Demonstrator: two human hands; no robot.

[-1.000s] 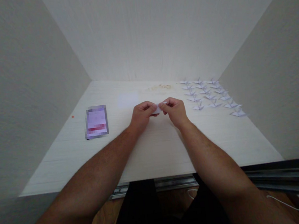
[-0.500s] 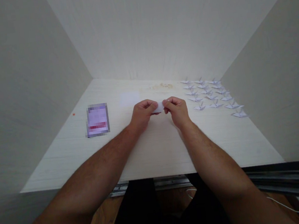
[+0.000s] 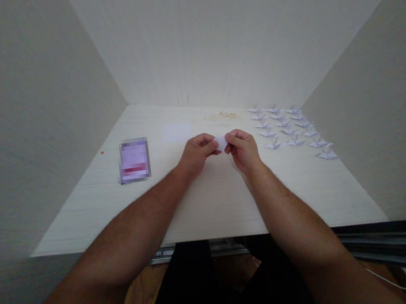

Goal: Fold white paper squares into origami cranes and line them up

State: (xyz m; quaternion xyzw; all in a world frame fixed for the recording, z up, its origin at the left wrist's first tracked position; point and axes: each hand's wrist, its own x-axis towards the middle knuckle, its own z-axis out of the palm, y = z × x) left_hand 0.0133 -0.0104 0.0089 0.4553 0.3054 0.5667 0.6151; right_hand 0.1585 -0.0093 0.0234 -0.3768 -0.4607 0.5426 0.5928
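Between my two hands is a small piece of white paper (image 3: 221,143), held just over the middle of the table. My left hand (image 3: 202,151) pinches its left side between thumb and fingers. On the opposite side, the thumb and fingers of my right hand (image 3: 241,146) are closed on the paper. Its exact folds are too small to make out, and my fingertips cover both ends. Several white folded paper cranes (image 3: 291,129) stand in rows to the right of my right hand.
Beyond my left hand lies a pale sheet of paper (image 3: 177,132). A blurred purple packet (image 3: 134,160) is at the left, near a small orange dot (image 3: 102,153). Panels (image 3: 190,50) enclose the white table (image 3: 210,210) at the back and both sides.
The paper has turned slightly in my fingers, and both hands still hold it. The whole view has shifted a little; the packet and cranes keep their places on the table.
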